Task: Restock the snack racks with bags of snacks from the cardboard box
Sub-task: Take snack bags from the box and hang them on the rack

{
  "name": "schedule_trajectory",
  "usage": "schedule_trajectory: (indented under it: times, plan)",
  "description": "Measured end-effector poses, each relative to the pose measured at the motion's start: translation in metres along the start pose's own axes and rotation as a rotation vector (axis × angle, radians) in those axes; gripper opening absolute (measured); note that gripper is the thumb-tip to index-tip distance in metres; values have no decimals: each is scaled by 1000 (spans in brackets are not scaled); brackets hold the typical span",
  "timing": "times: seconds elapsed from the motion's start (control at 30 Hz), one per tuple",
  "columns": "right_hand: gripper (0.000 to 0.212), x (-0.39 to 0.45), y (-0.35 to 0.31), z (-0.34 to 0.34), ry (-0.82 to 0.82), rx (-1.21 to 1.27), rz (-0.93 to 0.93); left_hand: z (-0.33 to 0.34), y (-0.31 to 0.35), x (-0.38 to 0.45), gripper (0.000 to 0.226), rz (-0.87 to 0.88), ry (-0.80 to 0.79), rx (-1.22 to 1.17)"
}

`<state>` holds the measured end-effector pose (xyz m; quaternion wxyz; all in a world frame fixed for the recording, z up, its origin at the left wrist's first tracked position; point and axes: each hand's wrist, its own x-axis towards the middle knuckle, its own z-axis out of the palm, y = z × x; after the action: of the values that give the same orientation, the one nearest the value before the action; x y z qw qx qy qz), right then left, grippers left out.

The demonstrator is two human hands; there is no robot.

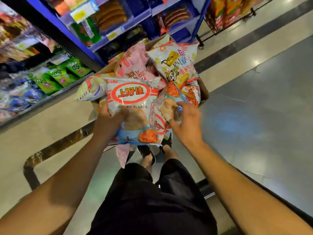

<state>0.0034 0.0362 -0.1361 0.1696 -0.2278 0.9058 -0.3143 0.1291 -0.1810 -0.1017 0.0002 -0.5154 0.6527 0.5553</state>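
A cardboard box (204, 92) stands on the floor in front of me, heaped with snack bags. My left hand (108, 119) grips a white and red bag of shrimp flakes (132, 102) by its left side, holding it above the box's near edge. A second shrimp flakes bag (165, 116) lies tilted beside it, and my right hand (186, 122) holds it with fingers curled on its right edge. Pink bags (133, 63) and a white and yellow bag (176, 63) fill the far half of the box. Another pink bag (123, 155) hangs below the held bag.
A snack rack (50, 77) with green and blue bags runs along the left. A blue shelf unit (122, 26) with sausage packs stands behind the box. A wire display stand (228, 16) is at the upper right. Open tiled floor (254, 107) lies to the right. My feet are below the bags.
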Motion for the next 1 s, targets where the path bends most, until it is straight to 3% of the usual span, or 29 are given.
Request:
schedule_trajectory:
  times: [0.17,0.33,0.53,0.67,0.77,0.83,0.93,1.0]
  plan:
    - [78,52,-1,5,-354,-259,-470,-26,-20,-14,47,-58,188,-49]
    - [94,93,-23,17,-765,-664,-539,-36,-40,-33,54,-138,294,-144]
    - [99,102,-31,27,-849,-838,-521,-27,-58,-49,44,-206,359,-170]
    - [91,97,-35,11,-741,-911,-494,-26,-60,-56,49,-218,380,-193]
    - [72,95,-29,-17,-558,-822,-417,-26,-51,-61,48,-197,390,-239]
    - [67,95,-19,-35,-425,-626,-294,-23,-43,-62,43,-184,399,-311]
    - [60,99,-12,-48,-441,1,125,-16,-31,-62,36,-155,405,-366]
    - [62,99,-16,-49,-472,309,345,-14,-24,-63,48,-151,389,-353]
